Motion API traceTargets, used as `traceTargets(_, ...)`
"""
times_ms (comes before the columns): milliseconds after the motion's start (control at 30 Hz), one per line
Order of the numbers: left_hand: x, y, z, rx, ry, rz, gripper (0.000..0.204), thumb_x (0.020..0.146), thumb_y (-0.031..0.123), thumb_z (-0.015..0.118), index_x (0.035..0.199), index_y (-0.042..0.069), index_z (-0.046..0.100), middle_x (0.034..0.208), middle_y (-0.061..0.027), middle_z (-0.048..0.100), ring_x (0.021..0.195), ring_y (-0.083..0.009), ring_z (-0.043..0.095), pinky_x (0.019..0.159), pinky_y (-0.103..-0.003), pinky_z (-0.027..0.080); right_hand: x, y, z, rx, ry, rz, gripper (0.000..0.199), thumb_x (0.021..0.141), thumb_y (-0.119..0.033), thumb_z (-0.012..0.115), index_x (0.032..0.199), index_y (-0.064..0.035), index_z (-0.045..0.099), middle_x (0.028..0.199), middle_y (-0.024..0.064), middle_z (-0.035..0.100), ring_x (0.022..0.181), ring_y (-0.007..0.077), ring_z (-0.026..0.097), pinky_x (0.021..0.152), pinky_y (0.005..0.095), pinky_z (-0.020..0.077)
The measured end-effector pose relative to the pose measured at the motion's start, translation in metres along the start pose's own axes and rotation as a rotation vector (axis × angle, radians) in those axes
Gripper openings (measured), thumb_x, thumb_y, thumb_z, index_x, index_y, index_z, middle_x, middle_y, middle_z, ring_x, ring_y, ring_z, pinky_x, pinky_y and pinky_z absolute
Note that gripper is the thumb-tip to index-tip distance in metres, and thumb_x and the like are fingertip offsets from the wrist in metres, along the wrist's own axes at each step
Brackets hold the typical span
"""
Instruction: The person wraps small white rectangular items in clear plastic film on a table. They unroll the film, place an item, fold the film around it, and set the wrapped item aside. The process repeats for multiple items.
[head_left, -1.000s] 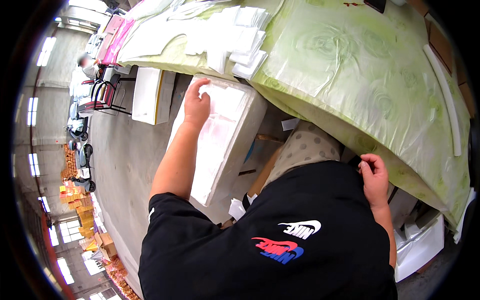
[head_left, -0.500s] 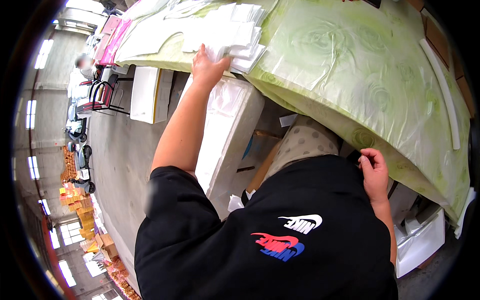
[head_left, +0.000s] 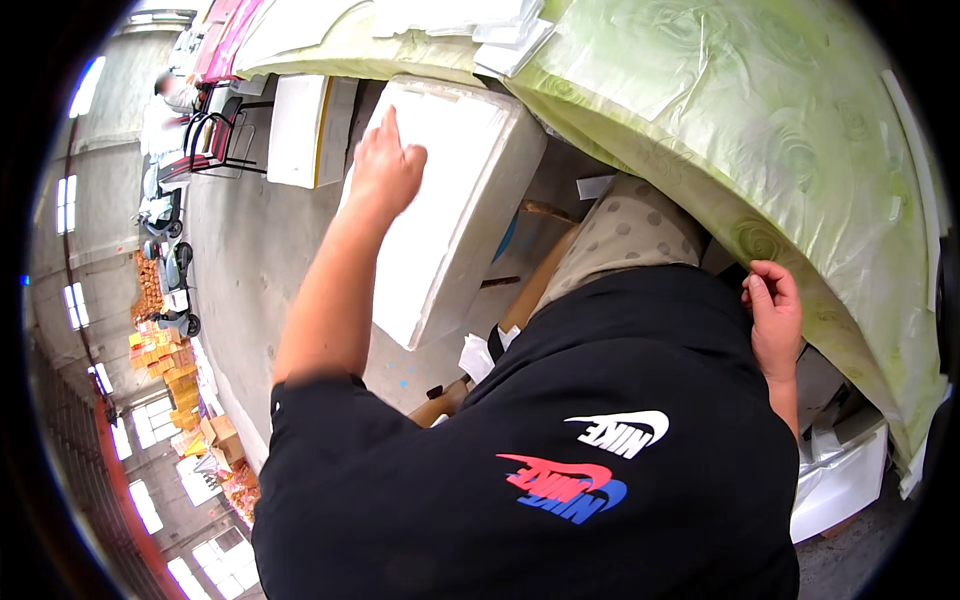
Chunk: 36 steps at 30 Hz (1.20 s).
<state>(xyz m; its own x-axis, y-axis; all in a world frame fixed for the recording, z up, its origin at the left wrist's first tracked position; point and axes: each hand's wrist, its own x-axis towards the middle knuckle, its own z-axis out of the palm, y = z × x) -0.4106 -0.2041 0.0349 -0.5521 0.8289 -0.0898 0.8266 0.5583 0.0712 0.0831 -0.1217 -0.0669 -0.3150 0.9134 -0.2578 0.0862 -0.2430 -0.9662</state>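
Observation:
My left hand [head_left: 388,165] reaches over a white foam-like box [head_left: 488,215] beside the table, index finger stretched out and no held item showing. Bright white material [head_left: 420,250] covers the box's top; glare hides whether it is sheets or a bare surface. Beyond it, a stack of thin white sheets [head_left: 515,45] lies at the edge of the table [head_left: 700,130]. Next to the table's hanging cloth on the right, my right hand [head_left: 775,310] is closed, thumb against its curled fingers, with nothing visible in it.
Green rose-patterned cloth under clear plastic covers the table. Another white box [head_left: 297,130] and a chair [head_left: 215,140] stand at the far left. Below the table's right side is a white bin [head_left: 845,490]. Stacked cartons [head_left: 175,370] and scooters [head_left: 178,280] line the left wall.
My left hand has left the sheets on the table and come back over the white box. The view has shifted, showing more of the box. My right hand stays closed.

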Motion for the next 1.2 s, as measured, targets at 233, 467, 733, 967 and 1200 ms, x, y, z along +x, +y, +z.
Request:
traceTargets(233, -0.058, 0.011, 0.032, -0.088, -0.058, -0.131, 0.099, 0.086, 0.049, 0.071, 0.161, 0.003, 0.024, 0.157, -0.0275, 0.036, 0.148, -0.0424, 0.032, 0.123, -0.046, 0.028, 0.004, -0.001, 0.006, -0.061, -0.049, -0.016, 0.017, 0.102, -0.007, 0.062, 0.118, -0.0028, 0.065, 0.097, -0.0011, 0.063, 0.085, 0.0067, 0.056, 0.078, 0.0221, 0.0479)
traceTargets(467, -0.069, 0.004, 0.019, -0.006, -0.230, -0.160, 0.068, 0.085, 0.038, 0.072, 0.147, 0.019, 0.054, 0.153, -0.0196, 0.041, 0.142, -0.0406, 0.041, 0.119, -0.045, 0.036, 0.000, 0.003, 0.000, 0.012, 0.005, -0.002, 0.017, 0.102, -0.006, 0.062, 0.118, -0.0029, 0.065, 0.095, -0.0012, 0.063, 0.083, 0.0063, 0.055, 0.077, 0.0216, 0.0475)
traceTargets(733, -0.057, -0.003, 0.043, -0.102, -0.076, -0.083, 0.055, 0.089, 0.031, 0.071, 0.140, 0.014, 0.059, 0.148, -0.0207, 0.048, 0.136, -0.0411, 0.047, 0.113, -0.045, 0.042, -0.008, 0.004, -0.001, -0.015, 0.028, -0.029, 0.015, 0.101, -0.005, 0.063, 0.115, -0.0043, 0.067, 0.096, -0.0013, 0.064, 0.085, 0.0064, 0.057, 0.078, 0.0226, 0.0491)
traceTargets(967, -0.053, -0.026, 0.060, -0.253, 0.277, 0.217, 0.050, 0.087, 0.009, 0.074, 0.136, 0.007, 0.062, 0.138, -0.0152, 0.056, 0.126, -0.0329, 0.053, 0.104, -0.044, 0.046, -0.025, -0.066, -0.015, -0.443, 0.202, -0.759, 0.025, 0.081, 0.005, 0.071, 0.101, -0.0088, 0.070, 0.092, 0.0091, 0.067, 0.083, 0.0305, 0.063, 0.076, 0.0376, 0.0524)
traceTargets(1200, -0.024, 0.123, 0.022, -0.750, 0.041, 0.669, 0.040, 0.091, -0.001, 0.064, 0.131, 0.004, 0.064, 0.131, -0.0079, 0.060, 0.105, -0.0163, 0.058, 0.090, -0.030, 0.048, 0.004, -0.090, -0.169, -1.299, 0.928, -0.539, 0.049, 0.082, -0.015, 0.071, 0.131, -0.0140, 0.064, 0.144, 0.0184, 0.051, 0.135, 0.0431, 0.043, 0.112, 0.0515, 0.0365)
